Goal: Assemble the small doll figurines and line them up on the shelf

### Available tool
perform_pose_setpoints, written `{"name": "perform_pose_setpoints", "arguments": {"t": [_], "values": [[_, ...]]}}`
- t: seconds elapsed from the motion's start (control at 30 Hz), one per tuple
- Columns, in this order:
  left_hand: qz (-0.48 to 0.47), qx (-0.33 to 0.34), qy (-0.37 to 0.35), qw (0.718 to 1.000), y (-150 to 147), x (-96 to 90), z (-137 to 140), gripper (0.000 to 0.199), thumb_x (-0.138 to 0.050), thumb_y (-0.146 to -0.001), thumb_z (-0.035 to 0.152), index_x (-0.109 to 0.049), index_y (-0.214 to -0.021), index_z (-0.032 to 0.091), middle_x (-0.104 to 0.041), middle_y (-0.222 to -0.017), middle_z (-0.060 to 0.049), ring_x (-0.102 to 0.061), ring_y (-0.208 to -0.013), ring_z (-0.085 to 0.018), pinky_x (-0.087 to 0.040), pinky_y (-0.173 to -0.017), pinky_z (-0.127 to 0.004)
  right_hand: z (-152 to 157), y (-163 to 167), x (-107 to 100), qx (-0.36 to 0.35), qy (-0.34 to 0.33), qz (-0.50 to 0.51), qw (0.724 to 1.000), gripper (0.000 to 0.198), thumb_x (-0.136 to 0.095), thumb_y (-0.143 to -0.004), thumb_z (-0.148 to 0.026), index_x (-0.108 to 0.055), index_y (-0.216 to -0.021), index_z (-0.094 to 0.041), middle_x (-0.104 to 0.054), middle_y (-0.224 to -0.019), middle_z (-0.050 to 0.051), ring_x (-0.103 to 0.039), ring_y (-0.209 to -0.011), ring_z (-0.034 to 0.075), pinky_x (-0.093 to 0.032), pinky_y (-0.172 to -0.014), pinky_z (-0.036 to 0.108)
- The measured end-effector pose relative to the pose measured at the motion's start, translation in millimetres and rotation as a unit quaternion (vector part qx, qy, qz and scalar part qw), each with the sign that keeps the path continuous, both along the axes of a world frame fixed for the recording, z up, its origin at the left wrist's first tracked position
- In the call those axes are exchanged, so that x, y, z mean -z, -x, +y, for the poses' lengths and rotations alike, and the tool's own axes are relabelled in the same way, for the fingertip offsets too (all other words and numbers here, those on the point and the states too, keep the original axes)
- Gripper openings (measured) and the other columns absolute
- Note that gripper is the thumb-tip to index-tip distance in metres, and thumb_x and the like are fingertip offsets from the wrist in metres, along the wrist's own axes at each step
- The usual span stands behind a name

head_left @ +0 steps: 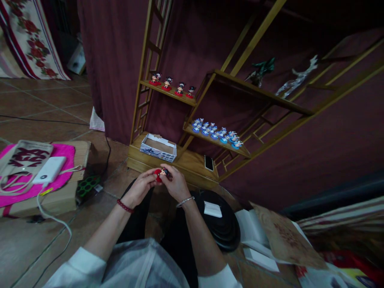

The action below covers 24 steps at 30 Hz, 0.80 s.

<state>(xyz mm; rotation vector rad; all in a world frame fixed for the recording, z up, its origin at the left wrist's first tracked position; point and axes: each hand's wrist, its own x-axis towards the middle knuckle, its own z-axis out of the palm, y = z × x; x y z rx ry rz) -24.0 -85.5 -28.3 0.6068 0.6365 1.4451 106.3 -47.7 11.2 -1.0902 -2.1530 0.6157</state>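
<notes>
Between my two hands is a small figurine [165, 172] with dark hair and a red round base. My left hand [143, 185] pinches the red base, while my right hand [176, 185] grips the head end; the figurine lies tilted on its side. Just beyond my hands an open patterned cardboard box [159, 149] sits on the low wooden ledge. Several similar red-based figurines [168, 83] stand in a row on the upper left shelf. On the middle shelf [246, 153], several blue-and-white figurines [214, 131] are grouped close together.
A phone [209, 163] lies on the ledge at right. Dark ornament [261, 71] and clear deer-like ornament [297, 78] stand on the upper right shelf. At left, a white power bank [49, 170] with a cable rests on pink cloth. A black round stool [220, 232] and paper bag [288, 236] are at right.
</notes>
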Motion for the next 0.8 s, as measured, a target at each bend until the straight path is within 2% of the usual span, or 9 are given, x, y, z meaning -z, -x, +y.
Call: {"name": "perform_pose_setpoints", "arguments": {"t": [0.4, 0.8], "values": [[0.000, 0.008, 0.012, 1.000, -1.8, 3.2, 2.0, 0.024, -0.064, -0.068, 0.015, -0.066, -0.091, 0.013, -0.065, -0.092, -0.007, -0.058, -0.079, -0.015, -0.047, -0.071, -0.028, 0.9, -1.4, 2.2, 0.012, 0.007, -0.004, 1.000, 0.034, -0.050, -0.076, -0.019, -0.057, -0.109, -0.022, -0.061, -0.099, 0.004, -0.056, -0.089, 0.017, -0.045, -0.081, 0.030], [0.004, -0.013, 0.026, 1.000, 3.4, 5.6, 5.2, 0.022, -0.064, -0.067, 0.014, -0.067, -0.089, 0.014, -0.065, -0.092, -0.006, -0.058, -0.078, -0.015, -0.048, -0.071, -0.028, 5.1, 6.4, 3.1, 0.006, 0.009, -0.009, 1.000, 0.035, -0.050, -0.075, -0.017, -0.057, -0.110, -0.022, -0.061, -0.097, 0.004, -0.056, -0.086, 0.016, -0.045, -0.077, 0.028]]}}
